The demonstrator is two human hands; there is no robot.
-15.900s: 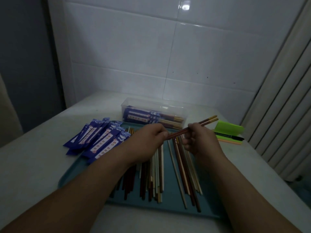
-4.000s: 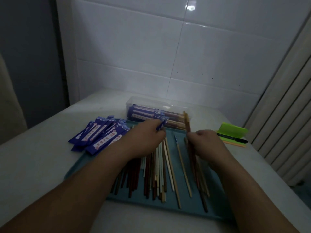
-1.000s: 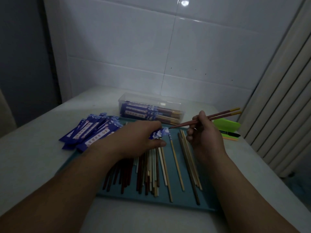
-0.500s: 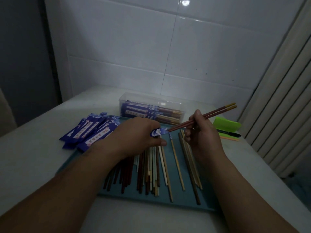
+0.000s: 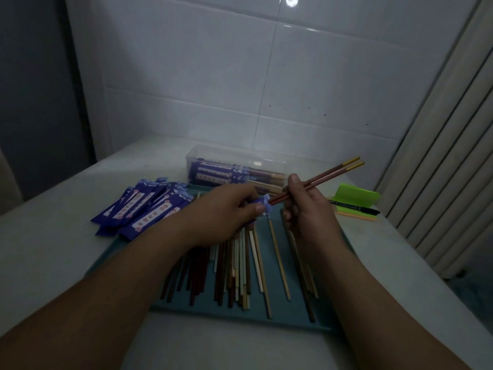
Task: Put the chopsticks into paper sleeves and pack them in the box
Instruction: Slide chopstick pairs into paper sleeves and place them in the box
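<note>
Nearest, at lower centre, the teal tray (image 5: 202,311) carries the loose chopsticks (image 5: 240,271), lying roughly side by side and running away from the camera. Above them, mid-frame, the left hand (image 5: 226,212) pinches one paper sleeve (image 5: 262,205) between thumb and curled fingers, its mouth turned right. The right hand (image 5: 304,209) has its fingers curled round a red-brown pair (image 5: 320,180), narrow ends at that mouth and gilt ends slanting toward the upper right. Whether the tips have entered is too small to tell. The step in hand looks like threading the pair in. To do it well, hold the two sticks flush and parallel so that both tips go in together, press the sleeve's edges lightly to bow the mouth open, and slide along the sleeve's own line — a skewed push would likely crumple or split the paper. Left of centre lies the heap of empty sleeves (image 5: 144,209). Beyond the hands stands the clear box (image 5: 234,169), already holding sleeved pairs — the finished one belongs there, laid lengthwise.
</note>
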